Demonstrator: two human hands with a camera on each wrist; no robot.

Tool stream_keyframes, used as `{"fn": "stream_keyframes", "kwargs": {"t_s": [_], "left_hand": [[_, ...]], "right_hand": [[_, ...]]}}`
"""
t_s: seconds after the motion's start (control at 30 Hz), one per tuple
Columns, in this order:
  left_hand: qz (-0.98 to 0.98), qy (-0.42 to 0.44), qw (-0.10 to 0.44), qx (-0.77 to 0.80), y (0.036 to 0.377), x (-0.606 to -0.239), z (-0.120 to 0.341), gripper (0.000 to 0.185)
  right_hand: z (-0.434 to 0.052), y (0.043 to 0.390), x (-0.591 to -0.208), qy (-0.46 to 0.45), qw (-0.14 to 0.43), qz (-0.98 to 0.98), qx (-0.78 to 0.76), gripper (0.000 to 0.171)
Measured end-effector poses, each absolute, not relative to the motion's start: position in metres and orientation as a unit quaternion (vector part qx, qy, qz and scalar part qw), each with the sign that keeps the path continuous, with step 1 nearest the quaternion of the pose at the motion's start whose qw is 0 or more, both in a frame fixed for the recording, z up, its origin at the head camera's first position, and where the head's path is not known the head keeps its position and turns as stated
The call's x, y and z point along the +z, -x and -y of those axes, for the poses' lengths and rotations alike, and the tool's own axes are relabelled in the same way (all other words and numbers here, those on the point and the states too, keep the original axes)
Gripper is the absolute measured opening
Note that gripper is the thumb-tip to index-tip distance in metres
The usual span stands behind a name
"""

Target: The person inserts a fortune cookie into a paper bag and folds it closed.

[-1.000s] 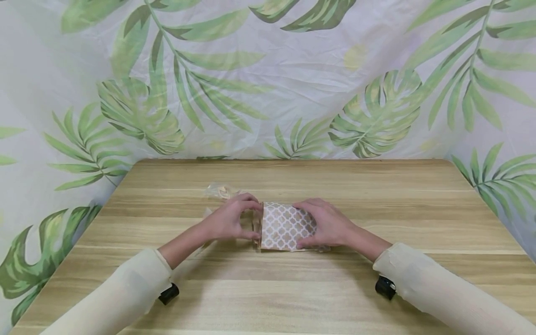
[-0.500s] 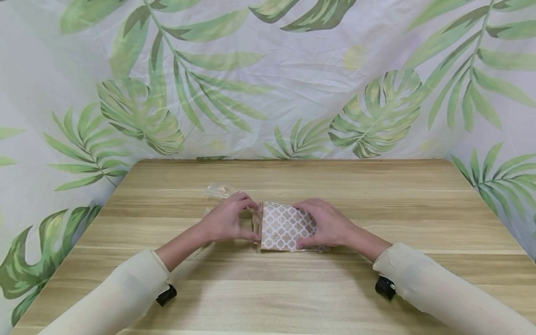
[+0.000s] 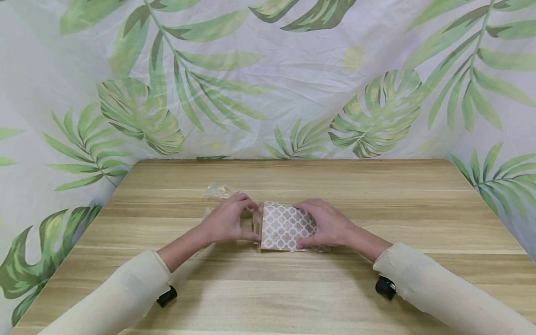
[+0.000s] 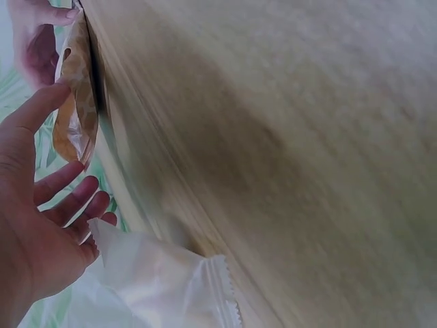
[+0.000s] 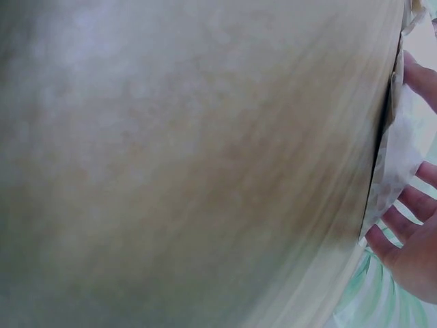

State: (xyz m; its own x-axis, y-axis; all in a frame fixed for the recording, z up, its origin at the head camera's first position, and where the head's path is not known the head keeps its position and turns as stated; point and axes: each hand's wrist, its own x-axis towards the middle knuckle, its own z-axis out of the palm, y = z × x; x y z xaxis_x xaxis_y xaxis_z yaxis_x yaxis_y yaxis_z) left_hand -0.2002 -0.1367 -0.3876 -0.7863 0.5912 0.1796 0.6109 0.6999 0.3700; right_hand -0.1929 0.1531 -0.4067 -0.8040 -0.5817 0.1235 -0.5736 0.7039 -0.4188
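A small brown paper bag [image 3: 284,226] with a white lattice print lies flat on the wooden table [image 3: 293,288], its mouth facing left. My left hand [image 3: 228,218] is cupped at that mouth, thumb at the front edge and fingertips at the back edge. In the left wrist view my left hand [image 4: 34,232] shows spread, relaxed fingers with nothing in them, next to a clear wrapper with something brown inside [image 4: 74,109]. My right hand [image 3: 324,224] holds the bag's right half, fingers on top and thumb at the near edge. The right wrist view shows the bag [image 5: 399,147] between the thumb and fingers of that hand [image 5: 410,246].
A clear plastic packet [image 3: 219,190] lies just behind my left hand. A white packet with a serrated edge [image 4: 157,287] lies under my left palm in the left wrist view. A leaf-print cloth [image 3: 268,79] hangs behind and beside the table.
My left hand's fingers have eased slightly to the left at the bag's mouth, which stands a little wider. The right hand and the bag have not moved.
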Motion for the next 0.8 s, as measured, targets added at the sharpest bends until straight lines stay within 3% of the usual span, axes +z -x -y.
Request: {"fn": "stream_keyframes", "kwargs": {"t_s": [0.37,0.8], "left_hand": [[0.918,0.317,0.019,-0.237,0.201,-0.396,0.13,0.066],[0.905,0.315,-0.03,-0.284,0.199,-0.4,0.129,0.072]], "right_hand": [[-0.152,0.192,-0.405,0.309,0.011,-0.924,-0.225,0.096],[-0.153,0.193,-0.406,0.307,0.01,-0.922,-0.235,0.094]]}}
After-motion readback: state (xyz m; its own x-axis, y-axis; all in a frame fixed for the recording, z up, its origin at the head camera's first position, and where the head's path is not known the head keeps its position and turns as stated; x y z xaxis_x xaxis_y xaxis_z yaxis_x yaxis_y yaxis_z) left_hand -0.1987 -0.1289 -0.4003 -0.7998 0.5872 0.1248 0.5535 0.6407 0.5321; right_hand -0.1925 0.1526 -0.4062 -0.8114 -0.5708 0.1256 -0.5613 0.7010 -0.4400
